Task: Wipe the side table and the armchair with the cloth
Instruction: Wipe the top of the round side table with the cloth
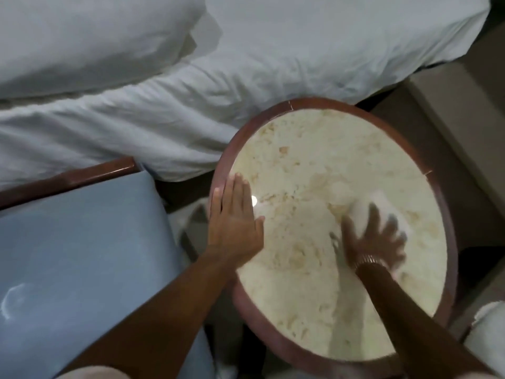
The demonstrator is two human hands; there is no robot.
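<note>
Head view, left hand (235, 217) flat on side table (300, 170), fingers together, blurred right hand (374, 236) seemingly splayed on cloth (379, 206).

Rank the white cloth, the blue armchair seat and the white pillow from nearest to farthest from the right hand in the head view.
1. White cloth: under the right hand on the round marble-topped side table.
2. Blue armchair seat: far left.
3. White pillow: top left, on the bed.

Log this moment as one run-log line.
step: wiping side table | right hand: spread on white cloth, blurred | left hand: flat on table's left rim | armchair: untouched
</note>
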